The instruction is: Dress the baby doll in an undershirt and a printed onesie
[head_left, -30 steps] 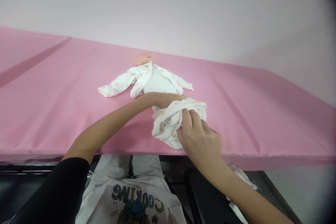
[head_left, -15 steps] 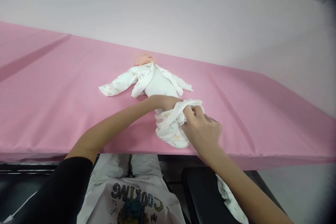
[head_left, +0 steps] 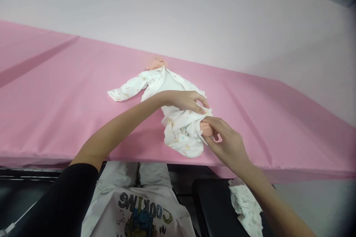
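On the pink table cover [head_left: 55,92] a doll [head_left: 155,63] lies on its back, head at the far side, in a white printed baby garment [head_left: 167,85] whose empty sleeve [head_left: 125,90] is spread out to the left. My left hand [head_left: 185,100] rests across the doll's middle with fingers pinched on the bunched lower fabric [head_left: 182,137]. Just to its right, my right hand [head_left: 226,142] grips the doll's bare foot [head_left: 206,129] at the leg opening; a second white cloth [head_left: 246,207] lies on the dark seat at near right.

Doll [head_left: 155,63] lies on table [head_left: 55,118] mid-width, head toward far edge, legs toward near edge. Garment [head_left: 180,133] bunched over its legs, near the near edge. Second cloth [head_left: 246,207] below the near edge, to the right.
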`<state>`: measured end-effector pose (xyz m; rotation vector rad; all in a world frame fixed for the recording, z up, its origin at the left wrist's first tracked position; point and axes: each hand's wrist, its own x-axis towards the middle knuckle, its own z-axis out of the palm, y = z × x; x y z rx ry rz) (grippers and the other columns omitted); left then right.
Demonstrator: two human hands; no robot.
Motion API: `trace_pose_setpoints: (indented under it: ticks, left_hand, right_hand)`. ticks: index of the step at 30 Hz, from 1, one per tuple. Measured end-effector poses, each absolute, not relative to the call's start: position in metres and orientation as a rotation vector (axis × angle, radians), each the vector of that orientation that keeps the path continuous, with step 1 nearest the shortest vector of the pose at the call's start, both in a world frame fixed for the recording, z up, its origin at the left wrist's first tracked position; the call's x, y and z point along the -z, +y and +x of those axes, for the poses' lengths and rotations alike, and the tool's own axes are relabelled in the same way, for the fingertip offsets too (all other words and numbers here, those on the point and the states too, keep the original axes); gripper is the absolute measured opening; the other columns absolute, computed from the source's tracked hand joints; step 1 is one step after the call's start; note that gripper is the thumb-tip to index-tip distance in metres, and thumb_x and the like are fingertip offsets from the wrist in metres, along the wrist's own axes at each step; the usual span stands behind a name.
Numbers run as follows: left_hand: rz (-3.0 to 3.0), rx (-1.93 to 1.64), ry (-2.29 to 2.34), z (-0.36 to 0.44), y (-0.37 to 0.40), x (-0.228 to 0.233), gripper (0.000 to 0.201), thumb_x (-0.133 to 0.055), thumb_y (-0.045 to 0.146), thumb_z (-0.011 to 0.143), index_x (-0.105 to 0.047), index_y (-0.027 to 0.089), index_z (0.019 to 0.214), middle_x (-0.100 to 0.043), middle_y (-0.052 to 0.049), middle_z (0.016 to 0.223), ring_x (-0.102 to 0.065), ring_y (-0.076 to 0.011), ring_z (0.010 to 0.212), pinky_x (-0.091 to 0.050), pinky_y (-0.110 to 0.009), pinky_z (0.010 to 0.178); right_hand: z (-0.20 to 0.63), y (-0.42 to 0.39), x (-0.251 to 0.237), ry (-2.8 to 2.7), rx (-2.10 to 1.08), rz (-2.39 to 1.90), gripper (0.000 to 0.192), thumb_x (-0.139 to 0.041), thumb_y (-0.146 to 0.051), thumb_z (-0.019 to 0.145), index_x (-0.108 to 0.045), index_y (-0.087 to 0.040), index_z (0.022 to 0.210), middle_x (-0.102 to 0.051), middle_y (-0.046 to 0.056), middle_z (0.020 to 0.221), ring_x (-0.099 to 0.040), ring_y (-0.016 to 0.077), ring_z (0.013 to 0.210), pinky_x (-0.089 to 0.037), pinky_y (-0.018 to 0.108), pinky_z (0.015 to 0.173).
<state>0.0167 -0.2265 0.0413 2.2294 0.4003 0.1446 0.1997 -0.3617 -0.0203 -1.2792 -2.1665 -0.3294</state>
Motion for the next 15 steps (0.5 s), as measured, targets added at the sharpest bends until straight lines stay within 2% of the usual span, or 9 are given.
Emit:
trace_pose_setpoints:
  ticks: [5,8,11,15]
  left_hand:
    - [2.112,-0.074,0.610,0.001,-0.214,-0.039,0.057,-0.059,0.050,0.081,-0.053,0.022,0.131,-0.048,-0.007,0.142,-0.048,-0.0227,0.124,-0.044,-0.031,0.098]
    - [2.090,-0.086,0.689,-0.006,-0.205,-0.034,0.059,-0.058,0.053,0.080,-0.053,0.025,0.131,-0.045,-0.005,0.145,-0.048,-0.0230,0.124,-0.045,-0.029,0.095]
    - [2.197,-0.145,0.738,-0.005,-0.199,-0.028,0.059,-0.059,0.054,0.078,-0.055,0.024,0.129,-0.043,-0.005,0.147,-0.044,-0.0238,0.129,-0.039,-0.031,0.103]
    - [2.324,-0.114,0.760,0.000,-0.200,-0.025,0.055,-0.057,0.050,0.079,-0.055,0.024,0.128,-0.048,-0.005,0.142,-0.047,-0.0231,0.125,-0.038,-0.034,0.103]
  right_hand:
    - [0.217,-0.353,0.046,-2.210,0.760,-1.080,0.029,-0.053,-0.015,0.089,-0.051,-0.017,0.118,-0.068,0.008,0.099,-0.066,0.0176,0.082,-0.048,0.024,0.061]
    - [0.223,-0.345,0.055,-2.203,0.655,-1.037,0.029,-0.050,-0.024,0.090,-0.052,-0.015,0.117,-0.065,0.011,0.100,-0.064,0.0202,0.087,-0.049,0.026,0.060]
    - [0.222,-0.342,0.060,-2.192,0.567,-0.991,0.030,-0.047,-0.034,0.091,-0.055,-0.015,0.112,-0.060,0.011,0.095,-0.061,0.0204,0.082,-0.048,0.027,0.058]
    - [0.208,-0.349,0.060,-2.125,0.766,-0.935,0.019,-0.058,-0.025,0.086,-0.059,-0.015,0.102,-0.057,0.007,0.081,-0.054,0.0183,0.072,-0.045,0.028,0.060]
